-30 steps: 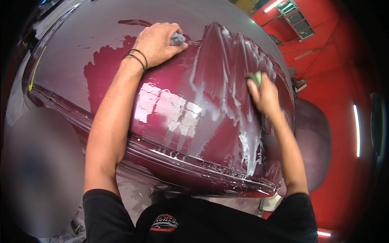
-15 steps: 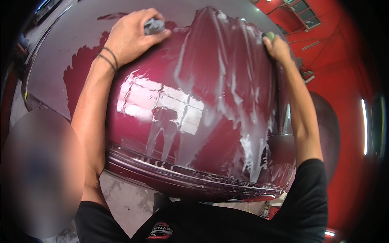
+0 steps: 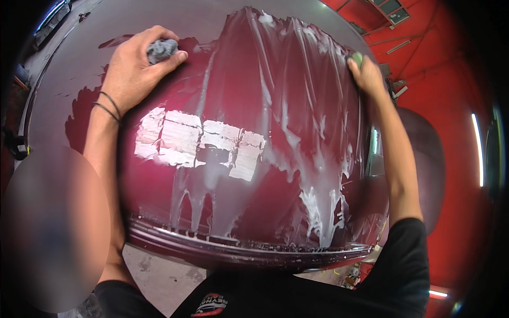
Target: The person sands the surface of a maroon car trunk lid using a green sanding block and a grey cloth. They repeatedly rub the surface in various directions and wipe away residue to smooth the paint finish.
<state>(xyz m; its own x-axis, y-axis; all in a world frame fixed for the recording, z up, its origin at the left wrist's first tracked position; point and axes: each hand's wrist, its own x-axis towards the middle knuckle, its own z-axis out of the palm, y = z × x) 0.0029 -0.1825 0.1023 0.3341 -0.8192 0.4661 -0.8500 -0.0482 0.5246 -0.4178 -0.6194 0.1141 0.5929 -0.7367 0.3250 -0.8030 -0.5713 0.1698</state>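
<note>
At three o'clock, a bright red surface [image 3: 445, 95] flanks the curved, glossy maroon car panel [image 3: 297, 122], streaked with milky white liquid [image 3: 321, 212]. Near eleven, the left hand [image 3: 129, 71] curls around a crumpled grey wad [image 3: 162, 51] at its two o'clock, slightly longer eight-to-two. Near one, the right hand [image 3: 369, 78] clasps a small green block [image 3: 358, 59] at its eleven o'clock, long axis partly hidden by fingers.

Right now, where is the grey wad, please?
In the head view, the grey wad is at upper left, in the left hand, over the dark red panel.
</note>
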